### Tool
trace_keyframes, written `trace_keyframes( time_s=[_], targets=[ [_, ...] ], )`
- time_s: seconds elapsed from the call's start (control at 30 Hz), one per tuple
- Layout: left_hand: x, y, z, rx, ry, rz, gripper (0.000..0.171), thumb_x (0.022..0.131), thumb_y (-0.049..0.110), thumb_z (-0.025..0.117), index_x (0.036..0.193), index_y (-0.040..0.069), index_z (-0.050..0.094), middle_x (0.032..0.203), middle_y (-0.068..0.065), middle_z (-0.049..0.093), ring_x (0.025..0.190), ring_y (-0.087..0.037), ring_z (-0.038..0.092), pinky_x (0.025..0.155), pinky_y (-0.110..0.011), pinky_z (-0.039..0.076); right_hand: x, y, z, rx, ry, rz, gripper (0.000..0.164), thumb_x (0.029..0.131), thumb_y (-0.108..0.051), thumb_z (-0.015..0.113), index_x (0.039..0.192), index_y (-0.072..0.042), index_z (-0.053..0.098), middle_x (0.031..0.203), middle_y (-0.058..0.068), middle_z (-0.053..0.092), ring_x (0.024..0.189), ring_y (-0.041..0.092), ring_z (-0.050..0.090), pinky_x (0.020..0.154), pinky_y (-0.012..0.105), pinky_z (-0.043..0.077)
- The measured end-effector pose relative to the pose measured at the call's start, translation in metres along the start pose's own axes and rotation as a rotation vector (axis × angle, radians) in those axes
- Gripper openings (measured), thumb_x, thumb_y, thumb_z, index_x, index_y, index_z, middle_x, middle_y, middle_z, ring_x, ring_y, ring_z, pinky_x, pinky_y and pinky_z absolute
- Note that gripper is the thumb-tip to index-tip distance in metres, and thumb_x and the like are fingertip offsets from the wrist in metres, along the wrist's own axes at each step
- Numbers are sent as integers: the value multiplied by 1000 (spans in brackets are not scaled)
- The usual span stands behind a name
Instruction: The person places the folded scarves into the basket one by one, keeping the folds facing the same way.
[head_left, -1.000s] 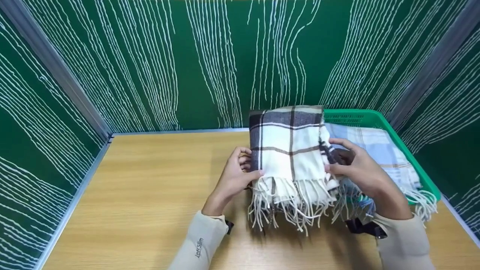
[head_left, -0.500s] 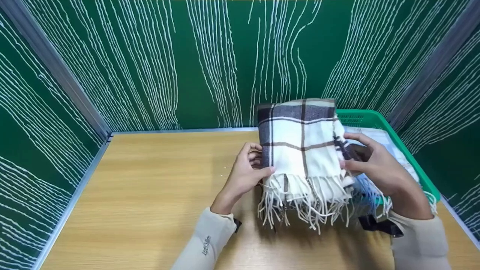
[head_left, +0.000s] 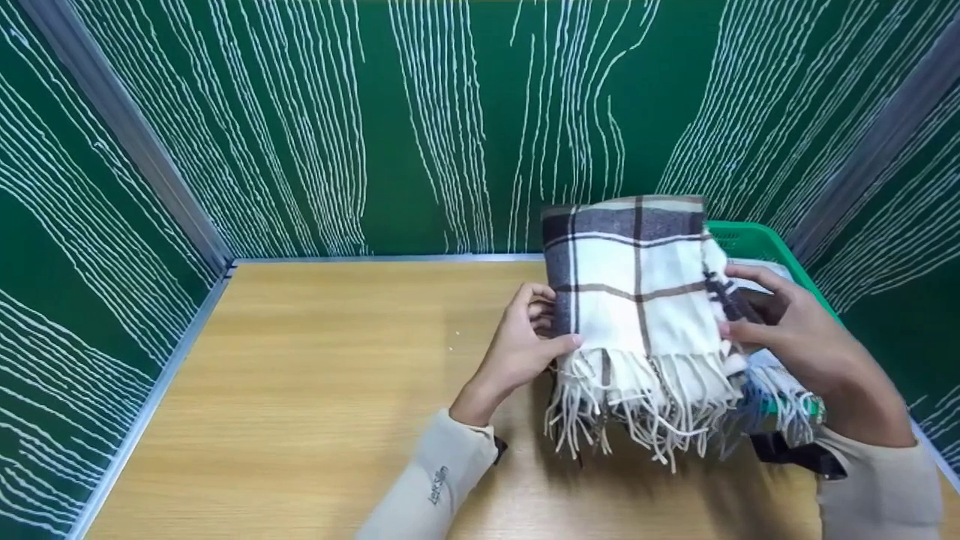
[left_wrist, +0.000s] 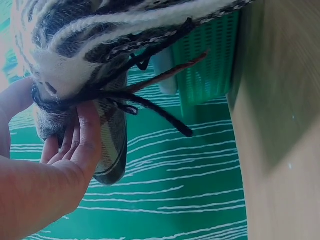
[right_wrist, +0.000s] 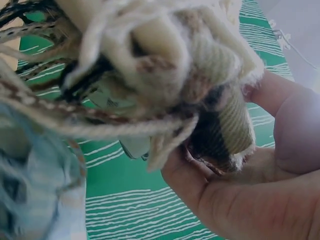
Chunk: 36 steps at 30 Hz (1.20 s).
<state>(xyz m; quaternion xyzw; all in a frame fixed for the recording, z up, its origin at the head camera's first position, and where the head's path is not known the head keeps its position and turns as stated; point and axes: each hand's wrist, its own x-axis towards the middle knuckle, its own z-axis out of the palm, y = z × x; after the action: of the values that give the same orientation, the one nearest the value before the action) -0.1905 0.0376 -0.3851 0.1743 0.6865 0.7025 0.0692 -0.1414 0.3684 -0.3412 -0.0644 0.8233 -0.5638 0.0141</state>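
A folded plaid scarf, white with dark brown bands and a cream fringe, is held up between both hands. Its left edge is pinched by the left hand, thumb on top and fingers underneath. At the right edge, the right hand grips the folded layers the same way. In the left wrist view the left hand's fingers curl under the thick fold. The right wrist view shows the scarf's layered edge between thumb and fingers. Behind the scarf, a light blue and white fringed scarf is partly hidden.
A green plastic basket stands at the table's right, mostly covered by the plaid scarf and right hand; the blue scarf lies in it, fringe over the near rim. Green walls with white lines enclose the wooden table. Tiny white specks lie mid-table.
Both hands have carried the plaid scarf to the right and slightly upward, so that it now covers much more of the basket and blue scarf. The grips look the same.
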Motion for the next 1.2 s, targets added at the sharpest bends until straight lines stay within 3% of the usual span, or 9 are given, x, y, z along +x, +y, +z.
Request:
trace_keyframes(
  time_s=[0.07,0.27,0.5,0.63,0.93,1.2],
  targets=[
    [2,0,4,-4,-6,6,52,82,-7,79,125,3,50,116,-16,69,99,-18,64,87,-29,56,-1,1,-5,-5,1,-9,61,101,2,66,147,-34,49,125,-22,65,108,-1,64,78,22,59],
    [8,2,17,-34,-27,27,52,80,-10,78,123,2,51,113,-16,70,94,-15,64,83,-25,55,-3,5,-17,209,-9,-39,62,97,16,60,141,-28,56,121,-12,72,101,6,69,72,24,59],
    [13,5,27,-25,-49,41,52,81,-8,79,124,3,51,113,-14,71,95,-13,64,84,-25,55,-7,1,-27,-25,68,9,64,99,9,64,141,-37,49,112,-18,68,92,4,64,67,24,56],
    [18,6,33,-29,-69,48,52,83,-7,79,126,2,51,115,-14,71,95,-12,64,85,-25,56,-9,2,-35,11,78,16,63,99,10,63,141,-36,52,113,-17,68,90,6,64,65,24,55],
    [22,9,47,-23,-102,55,54,85,-6,79,129,3,50,118,-14,71,99,-13,66,87,-26,57,-16,-1,-48,-208,134,86,62,102,-3,67,142,-46,46,112,-22,60,94,2,61,71,25,57],
    [26,9,59,-65,-114,68,52,84,-10,77,127,4,51,114,-13,71,94,-10,65,86,-28,58,-19,3,-60,-241,169,11,67,101,5,65,143,-44,47,113,-20,56,93,-1,58,68,20,56]
  ],
)
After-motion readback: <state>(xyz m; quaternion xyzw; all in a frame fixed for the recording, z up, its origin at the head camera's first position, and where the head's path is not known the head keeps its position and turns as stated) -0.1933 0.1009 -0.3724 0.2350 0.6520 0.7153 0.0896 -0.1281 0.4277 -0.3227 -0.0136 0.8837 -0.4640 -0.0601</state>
